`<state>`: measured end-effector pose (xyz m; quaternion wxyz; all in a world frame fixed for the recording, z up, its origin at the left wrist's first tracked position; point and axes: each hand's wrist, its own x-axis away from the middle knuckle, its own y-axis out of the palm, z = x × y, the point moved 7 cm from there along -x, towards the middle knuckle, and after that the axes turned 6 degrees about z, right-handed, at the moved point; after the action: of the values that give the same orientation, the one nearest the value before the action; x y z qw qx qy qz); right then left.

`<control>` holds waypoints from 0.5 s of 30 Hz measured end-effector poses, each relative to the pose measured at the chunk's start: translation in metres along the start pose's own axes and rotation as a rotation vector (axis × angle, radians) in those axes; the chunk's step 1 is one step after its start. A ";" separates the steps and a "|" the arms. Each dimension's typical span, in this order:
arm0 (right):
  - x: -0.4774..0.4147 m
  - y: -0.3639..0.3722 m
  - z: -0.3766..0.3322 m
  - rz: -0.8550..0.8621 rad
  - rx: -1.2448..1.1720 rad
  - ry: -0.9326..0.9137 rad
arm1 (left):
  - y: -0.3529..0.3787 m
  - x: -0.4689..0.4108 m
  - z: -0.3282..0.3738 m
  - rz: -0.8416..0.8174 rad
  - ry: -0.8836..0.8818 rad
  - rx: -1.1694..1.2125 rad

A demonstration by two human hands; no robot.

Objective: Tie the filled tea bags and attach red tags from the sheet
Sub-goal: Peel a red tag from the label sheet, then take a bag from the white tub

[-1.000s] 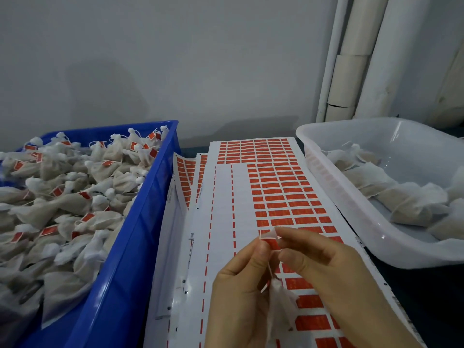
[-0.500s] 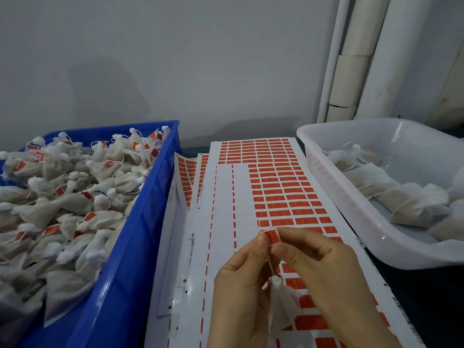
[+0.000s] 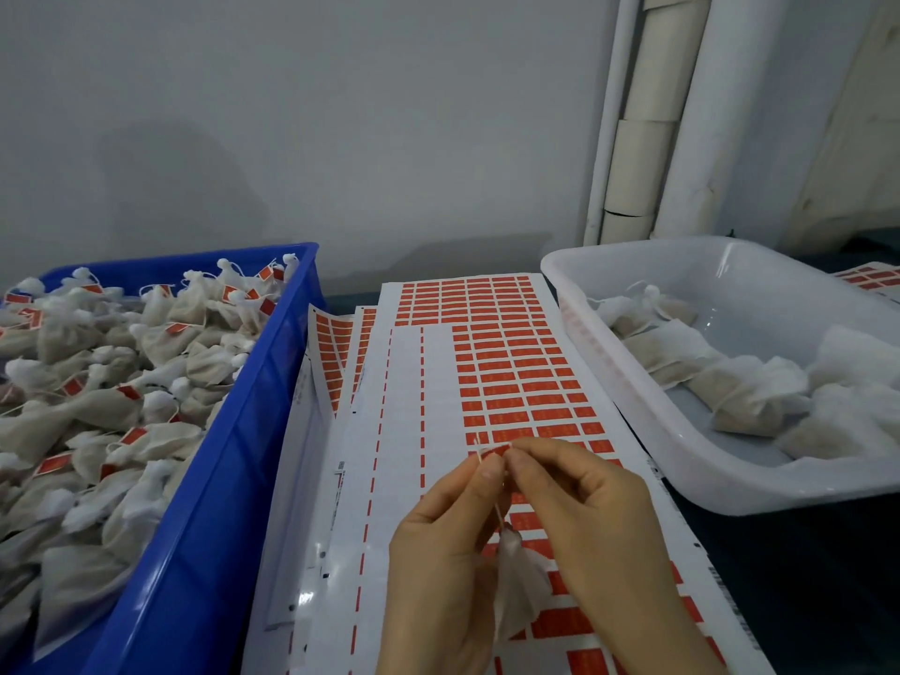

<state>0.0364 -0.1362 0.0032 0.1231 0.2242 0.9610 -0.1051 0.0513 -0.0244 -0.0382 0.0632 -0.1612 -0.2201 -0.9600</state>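
Over the white sheet of red tags (image 3: 516, 382), both my hands meet at a small red tag (image 3: 496, 450). My left hand (image 3: 438, 567) pinches the tea bag's string just under the tag. My right hand (image 3: 589, 518) pinches the tag itself between thumb and forefinger. A tied white tea bag (image 3: 518, 587) hangs from the string between my palms. Part of the bag is hidden behind my left hand.
A blue crate (image 3: 229, 479) on the left is piled with tagged tea bags. A white tub (image 3: 647, 431) on the right holds several untagged bags. More tag sheets (image 3: 336, 353) lie under the top one. White pipes (image 3: 647, 114) stand against the wall.
The fingertips of both hands have closed tighter on the tag and string, and the bag hangs lower between my palms. The hands stay over the same spot on the sheet.
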 end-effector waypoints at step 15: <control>-0.001 -0.003 -0.009 -0.123 0.003 -0.047 | 0.008 0.009 0.026 0.116 0.495 -0.342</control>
<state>0.0342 -0.1366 0.0124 0.1387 0.1623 0.9697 -0.1189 0.0517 -0.0204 -0.0103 0.1415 0.0569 -0.0235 -0.9880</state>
